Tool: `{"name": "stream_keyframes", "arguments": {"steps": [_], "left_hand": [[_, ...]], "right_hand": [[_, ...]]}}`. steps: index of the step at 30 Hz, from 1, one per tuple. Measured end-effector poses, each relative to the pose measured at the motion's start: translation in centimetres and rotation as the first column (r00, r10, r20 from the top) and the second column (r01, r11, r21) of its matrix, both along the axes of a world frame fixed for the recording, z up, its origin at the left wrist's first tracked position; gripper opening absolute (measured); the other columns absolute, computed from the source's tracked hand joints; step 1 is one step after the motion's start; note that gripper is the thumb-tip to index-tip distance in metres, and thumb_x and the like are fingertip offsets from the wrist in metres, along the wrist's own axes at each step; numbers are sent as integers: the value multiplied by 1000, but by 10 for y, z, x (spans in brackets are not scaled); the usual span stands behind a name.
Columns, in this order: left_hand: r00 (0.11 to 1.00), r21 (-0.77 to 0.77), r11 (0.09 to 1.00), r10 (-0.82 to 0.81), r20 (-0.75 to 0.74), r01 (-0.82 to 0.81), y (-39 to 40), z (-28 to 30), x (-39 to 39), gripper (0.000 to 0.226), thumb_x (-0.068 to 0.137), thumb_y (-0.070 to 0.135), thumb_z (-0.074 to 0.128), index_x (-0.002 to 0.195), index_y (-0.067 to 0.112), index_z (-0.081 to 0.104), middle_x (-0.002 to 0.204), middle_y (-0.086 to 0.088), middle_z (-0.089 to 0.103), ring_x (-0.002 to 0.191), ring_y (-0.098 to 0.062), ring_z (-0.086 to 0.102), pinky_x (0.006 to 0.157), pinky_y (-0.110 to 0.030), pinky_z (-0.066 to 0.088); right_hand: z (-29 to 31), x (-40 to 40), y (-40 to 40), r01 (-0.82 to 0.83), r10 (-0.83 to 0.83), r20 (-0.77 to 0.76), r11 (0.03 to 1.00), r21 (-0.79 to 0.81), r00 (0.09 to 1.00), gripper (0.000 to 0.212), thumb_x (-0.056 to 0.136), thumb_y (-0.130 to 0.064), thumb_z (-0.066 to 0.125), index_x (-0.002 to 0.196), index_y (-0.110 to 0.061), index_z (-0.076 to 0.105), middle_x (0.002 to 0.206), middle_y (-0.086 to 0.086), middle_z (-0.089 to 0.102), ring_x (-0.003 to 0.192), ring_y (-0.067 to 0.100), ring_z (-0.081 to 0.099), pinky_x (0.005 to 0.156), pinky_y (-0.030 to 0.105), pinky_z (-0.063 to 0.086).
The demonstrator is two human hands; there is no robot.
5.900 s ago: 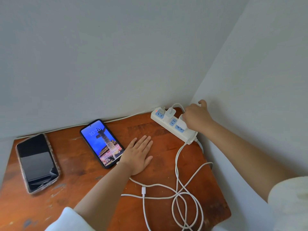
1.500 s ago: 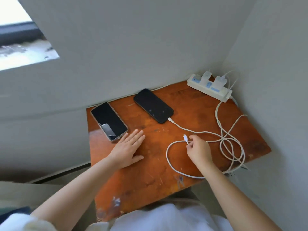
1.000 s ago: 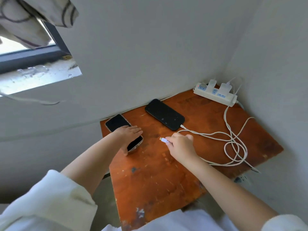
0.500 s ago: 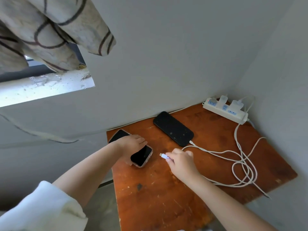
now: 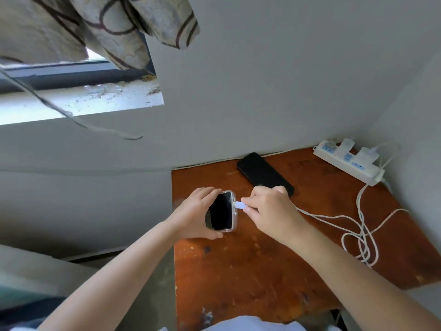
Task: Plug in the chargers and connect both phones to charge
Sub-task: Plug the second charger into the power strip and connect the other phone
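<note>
contact is new: half a second ago the plug [image 5: 240, 205] hung short of the cased phone [image 5: 220, 212]; now its tip meets the phone's end, so the second connection looks nearly made. left hand [image 5: 194, 215] cups the phone at the counter [image 5: 250, 271] edge, right hand [image 5: 269, 211] pinches the plug, wrist raised. black phone [image 5: 262, 174] lies just behind.

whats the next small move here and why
Probably push the plug the last bit into the cased phone. The right hand pinches the plug with its tip at the phone's end, and the left hand steadies the phone. Whether it is seated is unclear. Both chargers sit in the power strip.
</note>
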State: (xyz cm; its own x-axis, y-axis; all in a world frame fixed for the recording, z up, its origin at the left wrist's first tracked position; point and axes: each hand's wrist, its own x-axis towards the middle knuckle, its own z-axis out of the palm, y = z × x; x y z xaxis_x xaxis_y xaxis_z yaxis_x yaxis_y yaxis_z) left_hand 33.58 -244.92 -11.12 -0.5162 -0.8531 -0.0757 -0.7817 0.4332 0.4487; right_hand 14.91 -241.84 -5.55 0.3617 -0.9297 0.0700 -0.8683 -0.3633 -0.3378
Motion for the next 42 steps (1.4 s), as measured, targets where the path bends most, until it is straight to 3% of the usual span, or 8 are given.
{"name": "stream_keyframes", "arguments": {"steps": [5, 10, 15, 27, 33, 38, 42], "left_hand": [[999, -19, 999, 37, -29, -37, 8, 2, 2, 96, 60, 41, 79, 136, 10, 30, 140, -9, 38, 129, -24, 31, 101, -33, 34], [1000, -12, 1000, 26, 9, -25, 13, -2, -2, 96, 61, 43, 78, 137, 13, 27, 142, -6, 35, 130, -21, 27, 102, -30, 33], [999, -8, 999, 38, 23, -38, 12, -2, -6, 94, 63, 44, 77, 137, 15, 27, 142, -4, 35, 130, -20, 26, 100, -29, 36], [999, -13, 1000, 20, 44, -19, 14, -4, -13, 93, 61, 45, 77, 135, 16, 28, 141, -2, 36, 129, -18, 26, 99, -29, 37], [994, 12, 999, -46, 98, 45, 13, -10, -21, 98, 62, 47, 75, 138, 16, 23, 145, -3, 31, 133, -18, 19, 105, -28, 28], [991, 1, 996, -85, 102, 86, 12, -13, -22, 95, 62, 46, 74, 137, 14, 25, 144, -3, 33, 133, -18, 21, 105, -28, 28], [988, -28, 991, -125, 90, 128, 13, -14, -21, 91, 64, 44, 74, 137, 13, 29, 142, -5, 36, 131, -19, 24, 104, -27, 30]], "right_hand": [[1, -2, 1, -8, 7, 51, 1000, 24, 999, 21, 90, -17, 56, 106, -11, 67, 95, 10, 69, 87, 23, 62, 86, 35, 38], [-2, -7, 5, -18, 18, 50, 1000, 3, 999, 23, 91, -21, 54, 110, -15, 65, 99, 6, 68, 88, 19, 61, 82, 24, 24], [-5, -12, 5, 2, -3, 24, 1000, 28, 1000, 23, 92, -23, 52, 110, -18, 65, 103, 3, 66, 91, 14, 59, 92, 29, 31], [-8, -14, 7, -15, 19, -63, 997, 71, 998, 25, 95, -23, 47, 115, -17, 62, 109, 2, 62, 95, 17, 53, 96, 30, 30], [-15, -17, 15, -54, 67, -127, 994, 99, 990, 25, 96, -21, 43, 109, -15, 63, 106, 3, 61, 100, 18, 47, 84, 23, 34], [-24, -23, 18, -10, 10, -2, 990, 144, 1000, 26, 94, -22, 49, 114, -14, 62, 110, 5, 65, 106, 19, 52, 89, 24, 39], [-31, -22, 26, -20, 15, 72, 997, 80, 997, 16, 74, -4, 73, 90, -4, 73, 80, 14, 74, 78, 29, 67, 70, 27, 41]]}}
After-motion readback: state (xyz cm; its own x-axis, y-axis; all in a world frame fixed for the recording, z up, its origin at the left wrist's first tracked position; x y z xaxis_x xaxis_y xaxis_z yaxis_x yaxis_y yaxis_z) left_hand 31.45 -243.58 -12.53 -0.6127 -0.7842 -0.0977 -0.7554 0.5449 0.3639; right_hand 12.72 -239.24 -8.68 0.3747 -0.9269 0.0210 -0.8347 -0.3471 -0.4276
